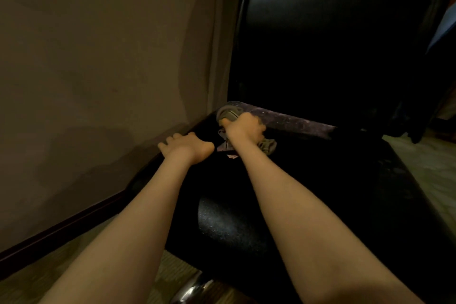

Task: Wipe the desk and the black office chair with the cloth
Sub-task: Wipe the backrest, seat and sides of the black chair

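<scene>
The black office chair fills the right half of the view, its seat (320,192) below and its tall backrest (333,32) behind. A dusty grey strip (296,121) runs along the seam between seat and back. My right hand (243,128) grips a bunched grey cloth (228,113) and presses it against the left end of that strip. A loose end of the cloth hangs below the hand. My left hand (187,145) rests on the seat's left edge, fingers curled over the rim.
A beige wall (98,57) with a dark baseboard (61,227) stands close on the left. Pale carpet (424,163) shows on the right and at the lower left. A shiny chrome part of the chair base (192,289) appears at the bottom.
</scene>
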